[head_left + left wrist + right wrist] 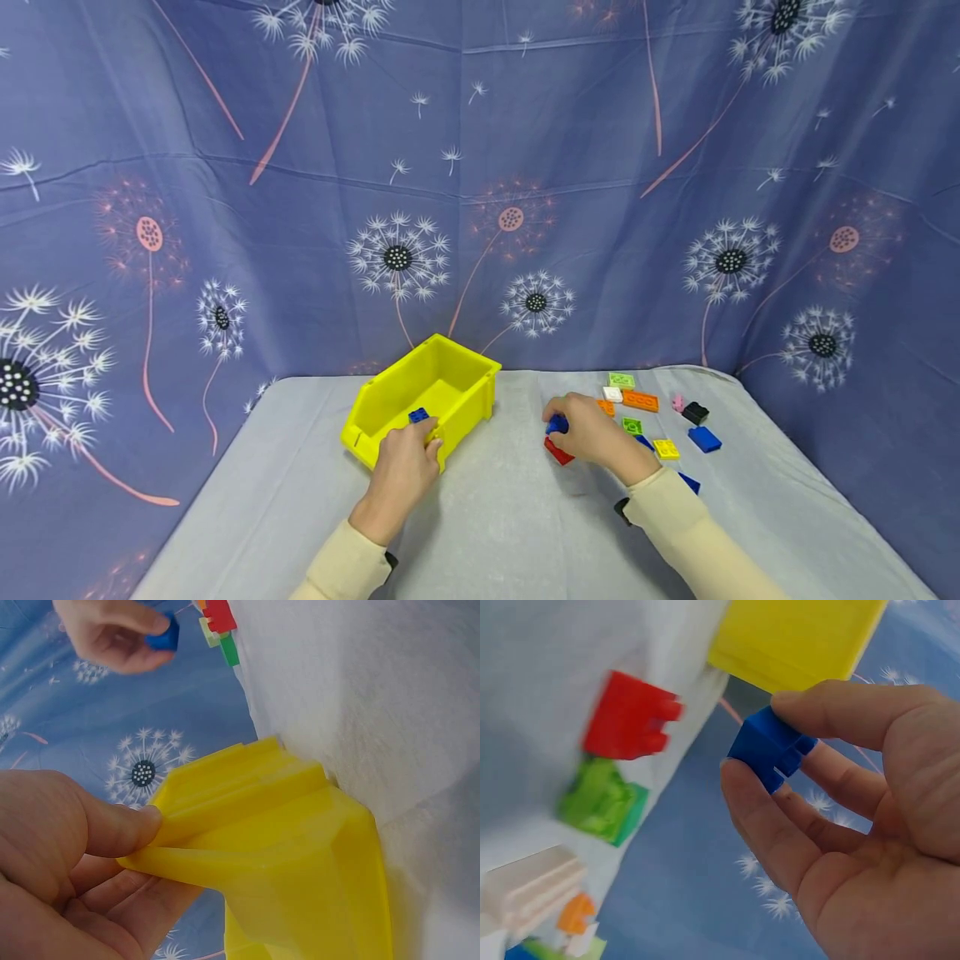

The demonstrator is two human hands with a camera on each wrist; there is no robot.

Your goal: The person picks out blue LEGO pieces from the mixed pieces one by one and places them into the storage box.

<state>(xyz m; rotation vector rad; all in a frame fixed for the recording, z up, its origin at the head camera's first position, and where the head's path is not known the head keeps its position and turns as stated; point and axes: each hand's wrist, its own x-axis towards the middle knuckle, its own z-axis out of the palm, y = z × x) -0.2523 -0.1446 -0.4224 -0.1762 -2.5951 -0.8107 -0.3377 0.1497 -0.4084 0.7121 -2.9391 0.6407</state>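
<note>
My left hand (405, 467) pinches the rim of a yellow plastic bin (468, 421) between thumb and fingers, as the left wrist view shows with the bin's wall (300, 877) close up. Inside the bin, a blue studded brick (418, 414) shows just beyond that hand. To the right of the bin, my right hand (596, 429) holds another blue toy brick (765, 742) between thumb and fingertips, its studs turned toward the palm. In the head view, a red brick (558, 452) lies on the cloth just below this held brick, partly covered by the hand.
Loose bricks lie right of my right hand: orange (641, 401), white (612, 394), light green (621, 381), green (632, 426), yellow (666, 449), black (695, 412), blue (705, 439) and a small pink piece (678, 403). A pale cloth covers the table (495, 533); a dandelion-print curtain (600, 250) hangs behind.
</note>
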